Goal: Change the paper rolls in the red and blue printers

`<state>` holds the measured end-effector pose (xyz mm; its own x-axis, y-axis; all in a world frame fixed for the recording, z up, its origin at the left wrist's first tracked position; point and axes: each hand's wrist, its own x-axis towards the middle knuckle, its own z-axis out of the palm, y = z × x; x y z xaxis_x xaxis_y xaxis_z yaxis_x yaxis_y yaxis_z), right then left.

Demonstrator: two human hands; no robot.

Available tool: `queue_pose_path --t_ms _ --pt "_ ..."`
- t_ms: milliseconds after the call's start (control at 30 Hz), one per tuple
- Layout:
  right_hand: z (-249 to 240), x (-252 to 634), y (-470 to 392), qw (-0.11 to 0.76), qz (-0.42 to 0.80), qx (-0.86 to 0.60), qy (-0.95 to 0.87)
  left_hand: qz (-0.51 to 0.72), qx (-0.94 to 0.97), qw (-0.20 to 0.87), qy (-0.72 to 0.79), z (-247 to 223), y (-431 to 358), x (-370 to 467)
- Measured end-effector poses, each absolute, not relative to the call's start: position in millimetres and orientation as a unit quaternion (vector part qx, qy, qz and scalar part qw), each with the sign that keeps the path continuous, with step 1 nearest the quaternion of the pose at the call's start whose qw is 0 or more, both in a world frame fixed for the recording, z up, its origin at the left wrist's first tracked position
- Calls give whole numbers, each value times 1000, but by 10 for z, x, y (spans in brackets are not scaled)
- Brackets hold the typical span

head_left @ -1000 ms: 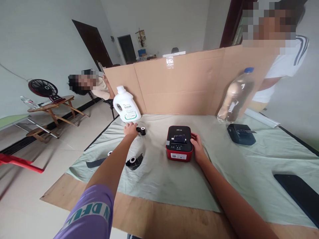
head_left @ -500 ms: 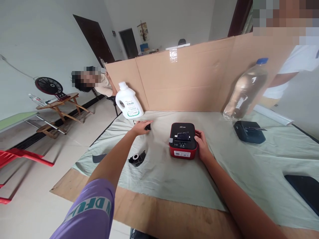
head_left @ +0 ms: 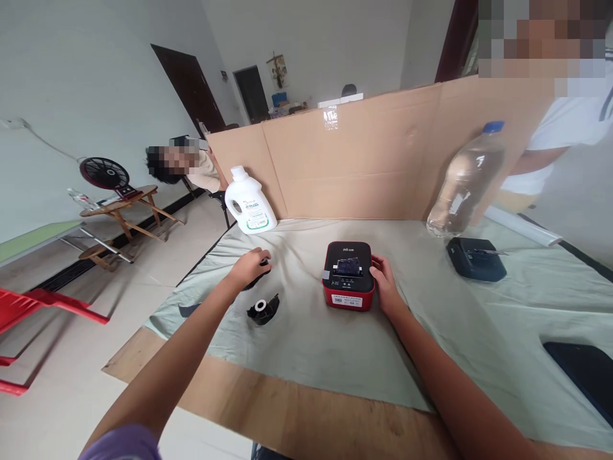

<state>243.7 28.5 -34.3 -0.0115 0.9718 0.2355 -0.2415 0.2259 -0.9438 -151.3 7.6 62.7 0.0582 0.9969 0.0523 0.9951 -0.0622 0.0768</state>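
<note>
My left hand (head_left: 251, 267) is closed on a small black object (head_left: 257, 282), low over the cloth; the fingers hide most of it, so its kind cannot be made out. My right hand (head_left: 387, 282) grips the right side of a red and black label printer (head_left: 348, 300), thumb at the top edge and fingers behind. A dark strip (head_left: 348, 266) lies over the slot on the printer's top. Between my left forearm and the printer is a black roll with a white core (head_left: 262, 309). A flat dark piece (head_left: 188, 310) is partly hidden by my left forearm.
A white jug (head_left: 249, 207) and a large clear bottle (head_left: 467, 182) stand before a cardboard screen (head_left: 354, 166). At the right are a dark box-shaped device (head_left: 476, 260), a plastic-looking roll (head_left: 524, 225) and a black flat thing (head_left: 582, 367). Two people are beyond the screen.
My left hand has moved left and nearer to me, with the black object in it. My right hand stays at the printer. The view has shifted slightly.
</note>
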Motion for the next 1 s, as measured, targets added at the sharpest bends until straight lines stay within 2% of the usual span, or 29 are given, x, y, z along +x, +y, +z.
queue_pose_path --t_ms 267,367,467,500,533,600,667,700,800,1000 --pt "-392 2424 321 614 500 -369 -486 49 646 68 758 498 -660 -1771" --pt "-359 2392 294 617 492 -384 -479 57 597 43 799 545 -761 -1683" --pt "-316 2375 232 624 474 -400 -476 163 566 -34 808 615 -730 -1320" --pt "-303 2384 200 626 479 -389 -477 215 568 -26 794 623 -684 -1127" --pt "-290 2402 158 624 491 -369 -483 259 577 25 775 619 -622 -908" --pt "-264 2458 45 595 523 -325 -516 314 588 213 714 575 -474 -440" --pt "-237 2509 -101 544 522 -321 -573 326 571 398 639 502 -333 -30" --pt "-222 2518 -178 525 502 -338 -598 314 559 455 618 466 -278 120" --pt "-170 2413 -353 504 419 -391 -646 320 531 507 600 394 -182 272" --pt "80 1528 -146 503 348 -369 -699 403 497 456 618 476 -8 -533"
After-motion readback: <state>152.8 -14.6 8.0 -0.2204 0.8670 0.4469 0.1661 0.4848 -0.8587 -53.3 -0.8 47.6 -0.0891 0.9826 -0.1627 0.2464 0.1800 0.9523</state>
